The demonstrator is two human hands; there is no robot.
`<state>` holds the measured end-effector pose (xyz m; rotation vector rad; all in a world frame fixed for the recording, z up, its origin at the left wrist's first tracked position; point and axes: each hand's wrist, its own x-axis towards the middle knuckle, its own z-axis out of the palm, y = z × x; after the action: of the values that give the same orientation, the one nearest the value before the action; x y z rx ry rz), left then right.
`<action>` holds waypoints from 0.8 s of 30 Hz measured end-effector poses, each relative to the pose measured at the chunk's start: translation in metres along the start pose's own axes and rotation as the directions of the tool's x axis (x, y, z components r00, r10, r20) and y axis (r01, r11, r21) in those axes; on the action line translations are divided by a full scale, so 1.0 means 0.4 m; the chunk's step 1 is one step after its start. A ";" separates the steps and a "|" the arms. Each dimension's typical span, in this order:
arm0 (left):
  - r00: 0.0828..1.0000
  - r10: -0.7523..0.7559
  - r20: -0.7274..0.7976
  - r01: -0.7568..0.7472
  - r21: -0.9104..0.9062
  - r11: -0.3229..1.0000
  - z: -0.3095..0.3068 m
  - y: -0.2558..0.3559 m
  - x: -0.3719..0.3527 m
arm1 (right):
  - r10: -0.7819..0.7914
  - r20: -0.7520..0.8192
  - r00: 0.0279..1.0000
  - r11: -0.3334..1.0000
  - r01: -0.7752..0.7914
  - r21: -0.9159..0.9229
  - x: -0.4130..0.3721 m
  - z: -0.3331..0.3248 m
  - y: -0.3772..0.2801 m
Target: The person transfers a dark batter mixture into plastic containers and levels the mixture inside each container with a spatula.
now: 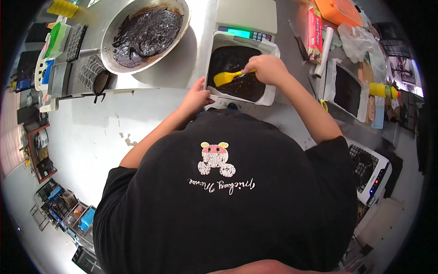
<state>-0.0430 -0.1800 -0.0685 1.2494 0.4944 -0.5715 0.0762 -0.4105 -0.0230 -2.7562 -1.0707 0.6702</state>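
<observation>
— Where's the spatula (226, 76)?
— In the right hand (269, 69), which is clenched round its handle. The yellow blade rests on the dark batter (232, 57) in the paper-lined tray (270, 95), which sits on the surface (182, 68) just beside the scale (246, 16).
— And the left hand (197, 95)?
— Gripping the tray's near left edge (thumb on the paper). A pan (184, 28) holding more batter stands further left, apart.

scale (246, 18): sitting tight at lined tray's (270, 93) 12 o'clock, blocking.
big pan (121, 20): filling 10 o'clock; bare counter (191, 59) lying open between it and tray.
paper box (314, 34), roll (324, 52): lying near at 2 o'clock.
second tray (331, 80): sitting at 3 o'clock, bare strip between.
left hand (196, 97): gripping rim at 8 o'clock.
right hand (269, 68): holding spatula (223, 78) over tray.
</observation>
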 end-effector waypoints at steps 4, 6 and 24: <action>1.000 -0.004 0.015 0.004 0.003 1.000 -0.014 -0.010 0.009 | 0.029 -0.168 0.985 0.999 -0.034 -0.025 0.071 -0.002 0.051; 1.000 -0.010 0.030 0.010 0.008 1.000 -0.021 -0.015 0.015 | 0.079 -0.203 0.976 0.996 -0.086 -0.028 0.087 -0.010 0.060; 0.709 0.701 0.084 -0.345 0.907 0.240 -0.039 0.039 -0.016 | 0.520 0.026 0.854 0.804 -0.499 0.323 -0.082 -0.058 -0.048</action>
<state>-0.0381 -0.1608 -0.0569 2.4686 -0.0686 0.0933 0.0534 -0.4166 0.0147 -2.7420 -0.1544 0.7245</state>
